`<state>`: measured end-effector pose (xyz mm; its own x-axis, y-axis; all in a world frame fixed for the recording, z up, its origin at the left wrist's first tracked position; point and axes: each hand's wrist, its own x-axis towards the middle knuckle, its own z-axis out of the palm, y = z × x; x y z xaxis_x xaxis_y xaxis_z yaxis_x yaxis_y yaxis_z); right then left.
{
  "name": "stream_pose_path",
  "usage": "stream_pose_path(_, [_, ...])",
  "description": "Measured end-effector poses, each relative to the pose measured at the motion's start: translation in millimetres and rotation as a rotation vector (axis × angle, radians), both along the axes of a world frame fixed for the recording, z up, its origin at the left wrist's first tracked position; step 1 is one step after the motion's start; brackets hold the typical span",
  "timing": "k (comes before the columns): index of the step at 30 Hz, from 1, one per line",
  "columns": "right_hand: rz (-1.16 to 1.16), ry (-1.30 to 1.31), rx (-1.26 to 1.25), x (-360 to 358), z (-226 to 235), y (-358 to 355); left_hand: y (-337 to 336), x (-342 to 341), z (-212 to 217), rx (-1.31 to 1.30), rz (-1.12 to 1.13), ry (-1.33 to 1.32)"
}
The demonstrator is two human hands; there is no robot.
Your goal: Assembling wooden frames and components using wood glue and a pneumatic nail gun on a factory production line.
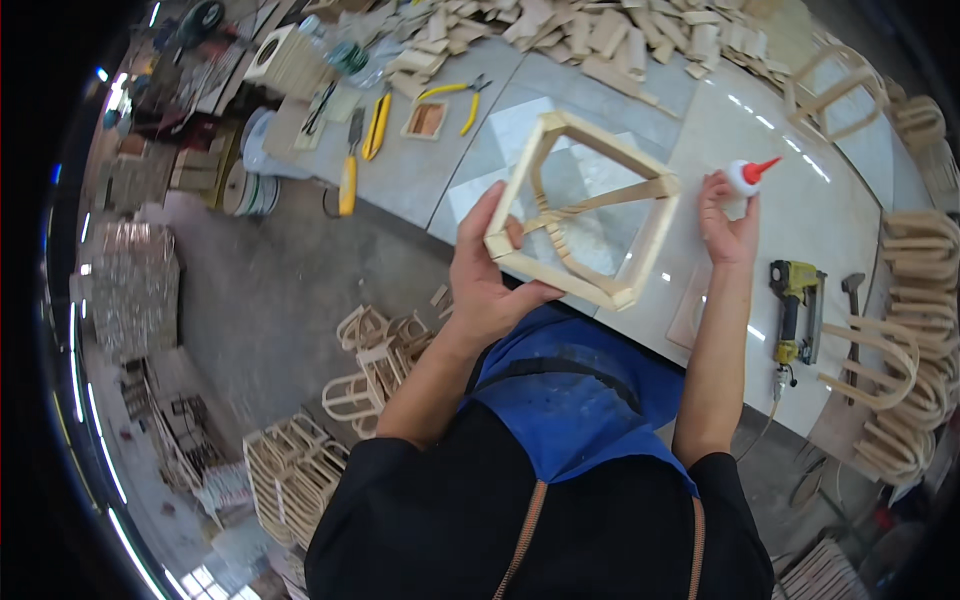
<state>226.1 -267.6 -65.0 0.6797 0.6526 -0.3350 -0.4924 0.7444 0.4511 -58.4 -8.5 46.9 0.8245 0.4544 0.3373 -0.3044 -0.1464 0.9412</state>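
Wooden frame [562, 277] in the left fingers [481, 216]

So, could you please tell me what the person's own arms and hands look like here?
Both the left hand and the right hand are bare, with no gloves or watch visible. The forearms are uncovered too. A plain black left sleeve and a matching right sleeve cover the upper arms, ending near the elbows.
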Motion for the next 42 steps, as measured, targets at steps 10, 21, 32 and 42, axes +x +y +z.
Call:
stream_pose_path(10, [0.021,-0.308,-0.420,-29,53,19,11,-8,6,0.059,-0.014,0.010])
stream_pose_path(21, [0.032,-0.566,-0.253,-93,162,-22,9,13,22,0.342,-0.127,-0.093])
stream_pose_path(32, [-0.270,-1.152,-1.063,-147,203,-27,-1,13,18,0.196,-0.171,-0.167])
stream_pose_path(42, [-0.167,-1.155,-0.983,-162,208,-44,1,2,4,0.120,-0.234,-0.157])
